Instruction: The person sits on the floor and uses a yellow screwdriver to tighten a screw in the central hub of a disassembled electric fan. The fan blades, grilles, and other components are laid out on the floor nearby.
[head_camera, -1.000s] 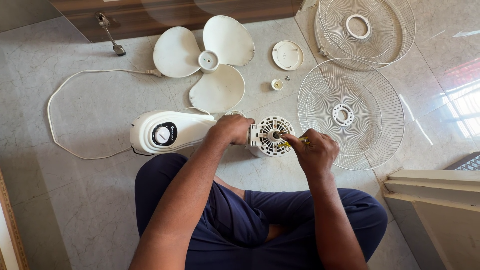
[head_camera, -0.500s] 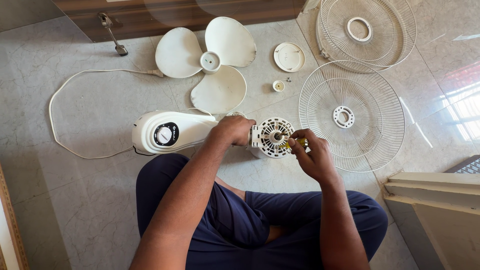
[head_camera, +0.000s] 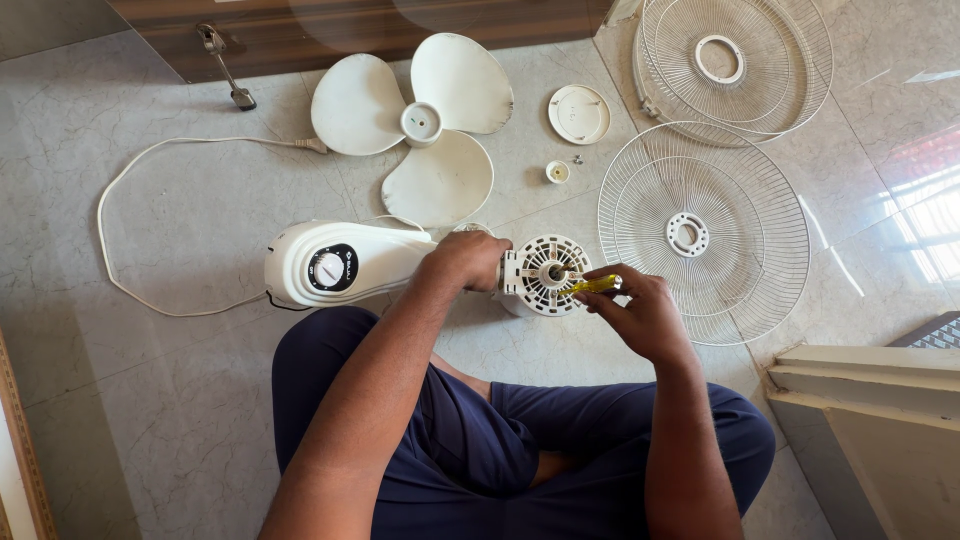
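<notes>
We see, from above, a person seated cross-legged on a pale tiled floor (head_camera: 140, 400), with a white fan body (head_camera: 340, 262) lying on its side just beyond the knees; we take this fan body as our landmark. Its round control dial faces up near its left end, and at its right end sits the slotted white motor housing (head_camera: 543, 275), its face turned towards us. The left hand (head_camera: 468, 262) is curled over the fan body just left of the motor housing, fingers closed around it and pressing it down. The right hand (head_camera: 640, 312), just right of the motor housing, pinches a yellow-handled screwdriver (head_camera: 590, 286) between thumb and fingers; the tool's tip points into the centre of the housing, though we cannot tell exactly what it meets there. Beyond the fan body lies a three-bladed white fan blade (head_camera: 420, 125), flat on the floor. To the right of the blade we find a round white cap (head_camera: 579, 113), and nearer the fan body a small white nut (head_camera: 557, 172). Right of the motor housing lies a wire grille (head_camera: 705, 230), and a second wire grille (head_camera: 735, 62) lies beyond it, partly overlapping. A white power cord (head_camera: 130, 210) loops across the floor left of the fan body.
</notes>
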